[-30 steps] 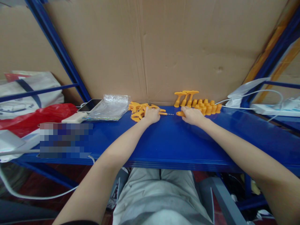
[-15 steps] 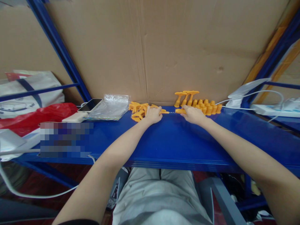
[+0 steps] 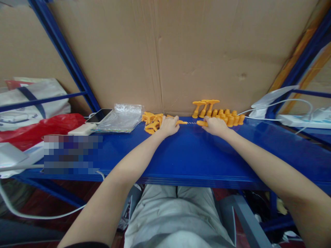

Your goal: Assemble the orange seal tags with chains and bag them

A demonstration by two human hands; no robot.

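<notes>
My left hand [image 3: 169,126] is closed on an orange plastic corkscrew [image 3: 183,122]. Its ridged shaft sticks out to the right and ends in a thin metal spiral [image 3: 191,123]. An orange sleeve [image 3: 201,123] lies in the closed fingers of my right hand [image 3: 216,126], in line with the spiral; whether the tip touches the sleeve I cannot make out. Beside my left hand lies a pile of orange corkscrew handles [image 3: 152,127]. Past my right hand, several orange sleeves [image 3: 234,119] stand upright in rows, and T-shaped corkscrews [image 3: 199,107] stand upright at their left.
A cardboard wall [image 3: 165,62] closes off the back of the blue table [image 3: 186,155]. At left lie clear plastic bags [image 3: 121,119], a phone [image 3: 99,116], a white box [image 3: 82,130] and a red bag [image 3: 59,124]. A white cable [image 3: 279,102] runs at right.
My right hand has moved slightly right with the sleeve, and more of the metal spiral and ridged shaft shows between the hands. My left hand has stayed nearly still.
</notes>
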